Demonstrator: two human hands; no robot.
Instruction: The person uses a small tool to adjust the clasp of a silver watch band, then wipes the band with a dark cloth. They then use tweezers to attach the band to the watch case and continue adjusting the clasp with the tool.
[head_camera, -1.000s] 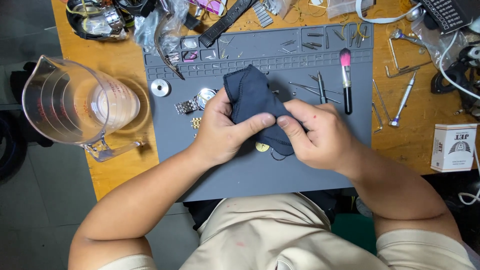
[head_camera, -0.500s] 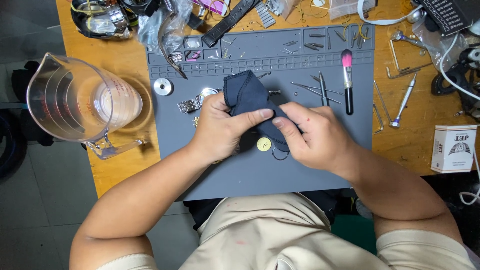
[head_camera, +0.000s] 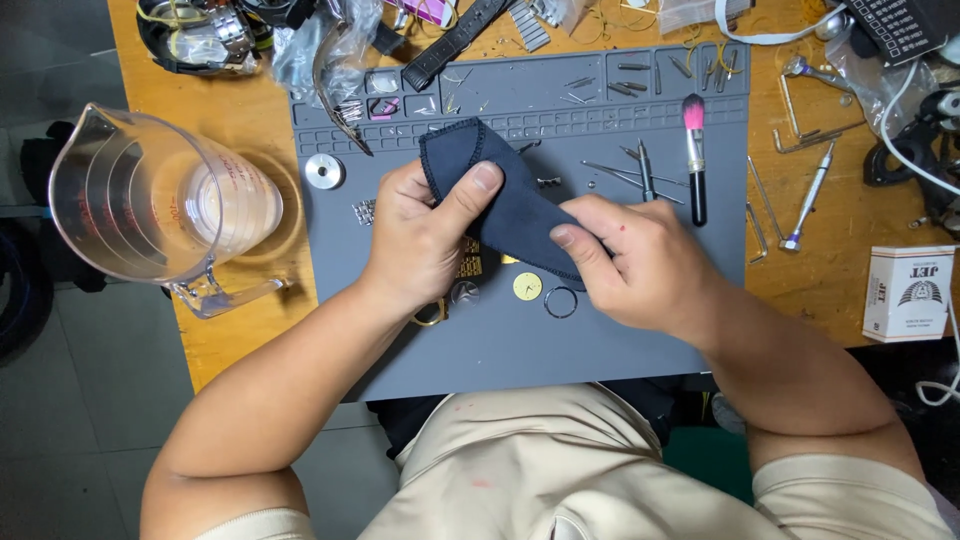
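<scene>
Both hands hold 1 dark blue cloth (head_camera: 505, 200) at frame centre, above the grey mat (head_camera: 620, 330). Left hand (head_camera: 425, 235) pinches the cloth's upper end, thumb pressed on top near the folded edge, other fingers curled under. Right hand (head_camera: 640, 265) pinches the lower end, thumb and forefinger pressed together on the fabric; cannot tell if anything is wrapped inside. Cloth runs diagonally from upper left to lower right between the 2 hands.

On the mat just below the hands: a small round yellow dial (head_camera: 527, 286), a thin metal ring (head_camera: 560, 302) beside it, a gold link strip (head_camera: 470, 262) partly hidden by the left hand. A silver disc (head_camera: 323, 171) lies on the mat's left edge. A pink-tipped brush (head_camera: 694, 160) lies upright in the frame, right of centre, with tweezers (head_camera: 625, 175) beside it.

Clear measuring jug (head_camera: 150, 205) sits at left of frame on the wooden table (head_camera: 820, 270). White box (head_camera: 908, 292) at right edge. A screwdriver (head_camera: 808, 195) lies at upper right, off the mat. A black strap (head_camera: 455, 40) lies at top centre.
</scene>
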